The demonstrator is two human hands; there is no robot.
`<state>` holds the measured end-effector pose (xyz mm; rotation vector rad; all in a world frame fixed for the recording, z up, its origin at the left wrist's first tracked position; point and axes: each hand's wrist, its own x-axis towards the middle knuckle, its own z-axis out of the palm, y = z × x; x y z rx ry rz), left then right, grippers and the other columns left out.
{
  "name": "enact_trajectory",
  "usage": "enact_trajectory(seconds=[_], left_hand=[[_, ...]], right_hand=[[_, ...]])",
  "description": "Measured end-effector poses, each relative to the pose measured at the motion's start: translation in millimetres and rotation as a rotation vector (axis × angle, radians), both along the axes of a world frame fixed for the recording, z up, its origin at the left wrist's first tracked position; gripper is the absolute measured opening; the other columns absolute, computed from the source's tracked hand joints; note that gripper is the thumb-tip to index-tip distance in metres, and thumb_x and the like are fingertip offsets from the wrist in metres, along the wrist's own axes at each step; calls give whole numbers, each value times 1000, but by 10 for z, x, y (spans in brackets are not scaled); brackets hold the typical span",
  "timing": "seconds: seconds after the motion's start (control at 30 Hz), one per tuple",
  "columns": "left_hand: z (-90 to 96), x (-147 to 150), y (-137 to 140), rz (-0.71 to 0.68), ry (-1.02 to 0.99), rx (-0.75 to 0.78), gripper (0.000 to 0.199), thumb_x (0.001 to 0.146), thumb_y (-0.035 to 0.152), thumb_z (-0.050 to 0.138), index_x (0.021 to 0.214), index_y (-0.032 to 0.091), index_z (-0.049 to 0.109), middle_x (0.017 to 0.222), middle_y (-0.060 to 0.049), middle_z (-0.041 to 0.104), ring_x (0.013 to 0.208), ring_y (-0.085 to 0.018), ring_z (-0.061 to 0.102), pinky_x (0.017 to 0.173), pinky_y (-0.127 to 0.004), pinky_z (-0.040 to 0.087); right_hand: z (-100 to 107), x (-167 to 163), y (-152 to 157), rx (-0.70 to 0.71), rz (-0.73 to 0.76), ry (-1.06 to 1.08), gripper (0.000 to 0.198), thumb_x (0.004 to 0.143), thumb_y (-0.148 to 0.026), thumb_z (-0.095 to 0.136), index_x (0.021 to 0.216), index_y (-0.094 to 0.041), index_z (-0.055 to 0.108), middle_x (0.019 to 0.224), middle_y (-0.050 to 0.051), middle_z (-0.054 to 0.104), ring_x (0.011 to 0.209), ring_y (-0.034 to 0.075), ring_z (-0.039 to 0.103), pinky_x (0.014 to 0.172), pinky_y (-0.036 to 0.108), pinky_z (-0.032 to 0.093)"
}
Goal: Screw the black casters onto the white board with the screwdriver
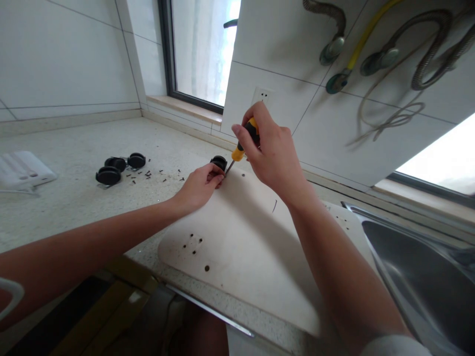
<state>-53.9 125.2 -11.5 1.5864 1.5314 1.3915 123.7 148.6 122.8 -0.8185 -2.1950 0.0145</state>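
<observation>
My right hand (272, 153) is wrapped round the yellow and black handle of a screwdriver (238, 153). Its shaft slants down to the far left corner of a white board (252, 247) lying on the counter. At that corner sits a black caster wheel (218, 161), partly hidden behind my fingers. My left hand (203, 185) is closed beside the screwdriver tip, its fingertips pinched at the caster's base. Whatever lies between those fingertips is too small to make out. Four-hole patterns show at the board's near left corner and at its right end.
Several loose black casters (108, 175) lie on the counter to the left, with small dark screws (148, 174) scattered beside them. A white power bank (25, 169) with a cable is farther left. The steel sink (419, 277) borders the board's right side. Hoses (438, 49) hang along the wall.
</observation>
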Motion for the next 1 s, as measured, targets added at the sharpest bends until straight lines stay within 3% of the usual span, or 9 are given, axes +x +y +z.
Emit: enact_trajectory(seconds=[0.13,0.3,0.53,0.87,1.0], left_hand=[[75,-34,-56,27,114,69,12,98,27,65,104,20,74,106,-10,76,94,-27,72,89,-46,61],[238,-100,33,21,331,338,15,99,26,63,102,20,76,110,-10,70,104,-26,68,89,-40,60],[380,-185,231,-6,303,297,10,103,24,63,103,23,74,99,-5,80,90,-24,73,87,-38,57],[230,-61,285,114,300,379,14,103,22,61,102,22,75,103,-9,79,100,-28,71,99,-45,56],[179,-30,280,131,262,412,18,105,22,60,112,23,77,109,-8,80,105,-28,72,105,-46,56]], right_hand=[[-12,-9,5,4,-11,-18,12,111,-40,56,112,-28,57,83,-3,66,67,18,51,72,36,36],[-5,-7,6,26,-31,-34,14,110,-42,56,112,-28,56,85,-2,66,67,18,47,70,36,34],[-30,-5,20,8,-45,-1,13,110,-42,56,111,-29,55,84,-2,70,68,20,57,72,37,37],[32,57,36,18,-74,133,12,109,-38,58,106,-29,53,87,-1,71,64,18,61,72,37,45],[105,175,114,53,-93,303,13,107,-40,60,103,-29,53,88,-1,67,64,17,64,62,33,48]])
